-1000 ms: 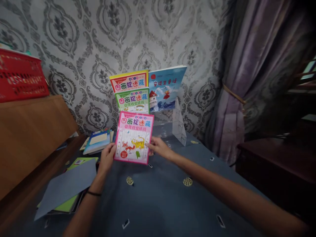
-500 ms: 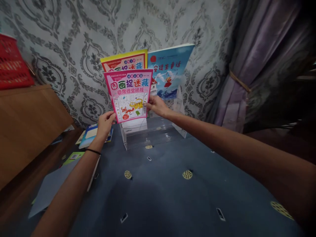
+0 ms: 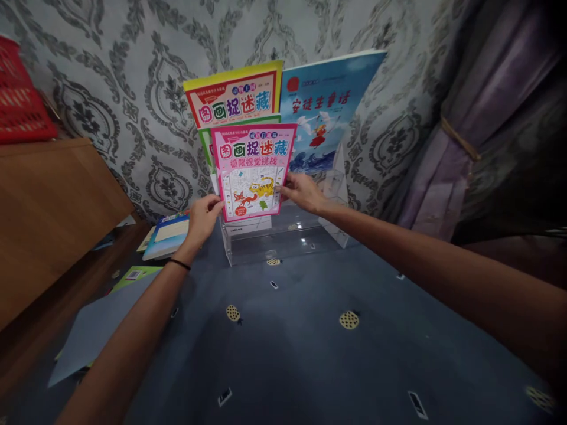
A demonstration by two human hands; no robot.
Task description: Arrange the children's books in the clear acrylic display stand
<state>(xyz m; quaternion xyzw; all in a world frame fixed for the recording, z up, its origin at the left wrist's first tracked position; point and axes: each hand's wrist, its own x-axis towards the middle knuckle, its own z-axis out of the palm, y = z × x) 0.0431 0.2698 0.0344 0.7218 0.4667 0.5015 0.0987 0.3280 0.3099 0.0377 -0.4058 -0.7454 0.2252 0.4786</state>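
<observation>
Both hands hold a pink picture book [image 3: 254, 171] upright at the front of a clear stepped book stand [image 3: 287, 239]. My left hand [image 3: 204, 219] pinches its lower left edge. My right hand [image 3: 305, 192] grips its right edge, thumb over the cover. Behind it, a green-edged book [image 3: 206, 144] shows only at its top and left. A yellow and red book [image 3: 234, 94] stands farther back. Beside that leans a larger blue storybook [image 3: 328, 109]. The pink book's bottom edge overlaps the stand's lower steps; whether it rests on one I cannot tell.
Several books [image 3: 166, 236] lie left of the stand, and a grey-blue book or sheet [image 3: 97, 321] lies nearer. A wooden cabinet [image 3: 57, 218] with a red basket [image 3: 22, 94] is at far left. Patterned wallpaper rises behind; a curtain [image 3: 447, 159] hangs at right.
The pink book and both hands have shifted right relative to the stand, and the hands still hold it. More of the yellow and green books behind now shows. The view has also moved slightly.
</observation>
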